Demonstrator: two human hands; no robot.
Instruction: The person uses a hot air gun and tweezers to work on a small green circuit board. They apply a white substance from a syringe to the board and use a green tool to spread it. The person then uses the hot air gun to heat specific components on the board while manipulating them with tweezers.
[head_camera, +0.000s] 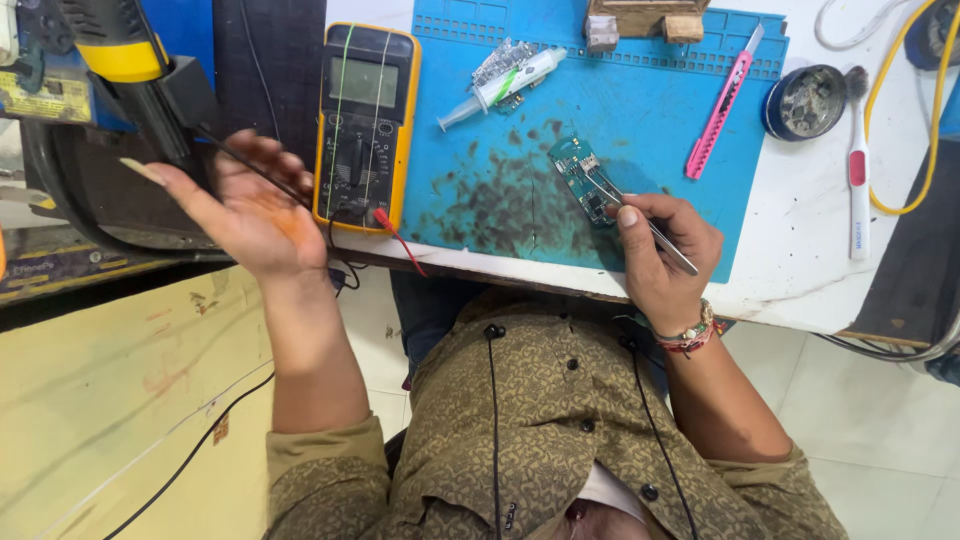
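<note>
- My right hand (665, 255) was closed around a pair of metal tweezers (640, 218), fingers and thumb pinching the shank, tips resting on the small green circuit board (582, 178).
- That board lay flat on the blue work mat (500, 120), near its middle, on a patch darkened with sooty stains, just ahead of my right knuckles.
- I judged the board light, thin and stiff, and easily damaged: its top face carried tiny parts, so the bare long edges looked like the safe place to take hold, not the populated face.
- On the smooth mat I expected it to slide under a sideways push from the tweezers, so pressing down rather than across seemed wiser.
- My left hand (240, 205) was open, palm up and fingers spread, gripping nothing; a thin black lead (255, 170) crossed it, and it hovered beside the yellow multimeter (365, 125).
- A black and yellow hot-air tool (125, 55) stood above that hand.
- Further off lay 1 syringe of paste (505, 85), 1 pink utility knife (718, 115), 1 round tin (806, 100) and 1 white toothbrush (858, 170).
</note>
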